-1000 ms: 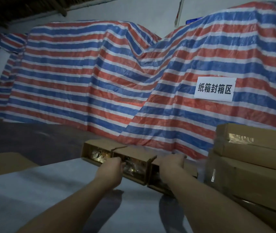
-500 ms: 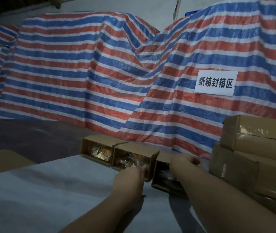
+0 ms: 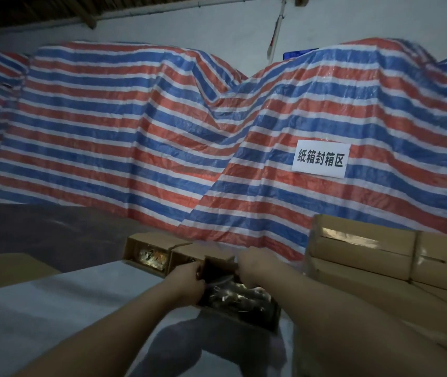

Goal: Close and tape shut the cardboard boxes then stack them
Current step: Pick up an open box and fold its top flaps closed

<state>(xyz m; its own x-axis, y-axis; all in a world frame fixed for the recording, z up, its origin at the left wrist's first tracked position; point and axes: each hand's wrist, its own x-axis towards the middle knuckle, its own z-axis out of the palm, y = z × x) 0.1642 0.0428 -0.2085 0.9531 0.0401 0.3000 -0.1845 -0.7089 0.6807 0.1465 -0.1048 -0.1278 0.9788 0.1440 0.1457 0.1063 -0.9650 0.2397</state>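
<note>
Fingers of the left hand (image 3: 188, 278) and right hand (image 3: 256, 265) are being curled around the open box (image 3: 237, 300), which is being drawn from the row (image 3: 162, 254) toward lower centre, ready for closing and taping.

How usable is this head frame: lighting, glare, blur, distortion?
Head view: dim overall; the open box between the left hand and right hand is murky, its contents unclear; tape on the stacked boxes glares; the tarp bows with wide-angle distortion; edges look soft.
</note>
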